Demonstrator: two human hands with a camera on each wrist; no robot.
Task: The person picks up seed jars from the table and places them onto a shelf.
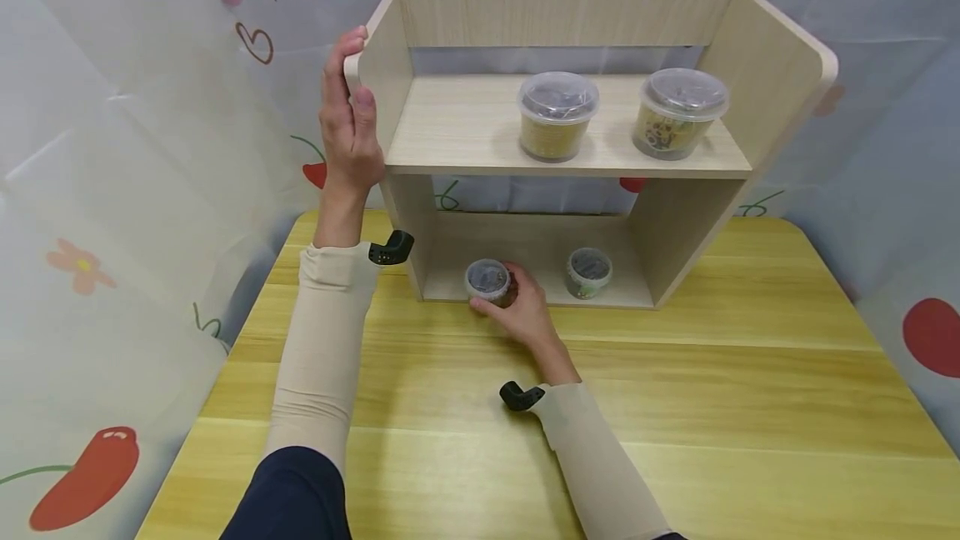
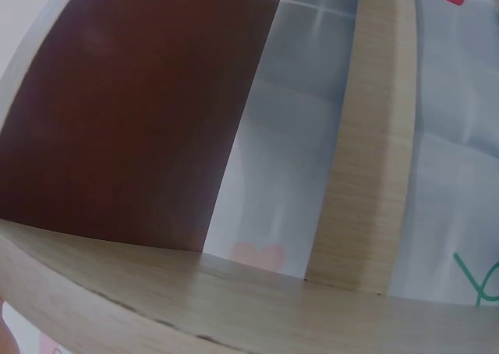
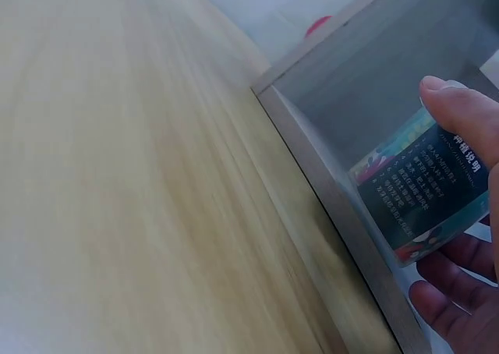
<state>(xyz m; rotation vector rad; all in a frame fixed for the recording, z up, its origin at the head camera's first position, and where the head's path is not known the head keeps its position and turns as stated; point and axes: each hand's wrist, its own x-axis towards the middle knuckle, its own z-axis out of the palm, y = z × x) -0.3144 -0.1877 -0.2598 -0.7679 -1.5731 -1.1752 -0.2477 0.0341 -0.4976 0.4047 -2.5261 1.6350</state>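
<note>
My right hand [image 1: 525, 311] grips a small lidded plastic cup [image 1: 487, 277] at the front of the shelf unit's lower board [image 1: 540, 252], thumb and fingers on opposite sides. The right wrist view shows the cup's dark label [image 3: 421, 186] with lines of white print and colourful borders. My left hand [image 1: 351, 127] rests against the outer left side of the pale wooden shelf unit [image 1: 566, 17], its fingers extended upward along the side panel. Further right on the lower board stands a second small lidded cup [image 1: 588, 272].
Two larger tubs with clear lids, a left tub [image 1: 557, 119] and a right tub [image 1: 678, 115], stand on the upper shelf [image 1: 457, 127]. The unit stands on a yellow wood-grain table [image 1: 712, 390]. A patterned cloth [image 1: 150, 148] hangs behind and at the sides.
</note>
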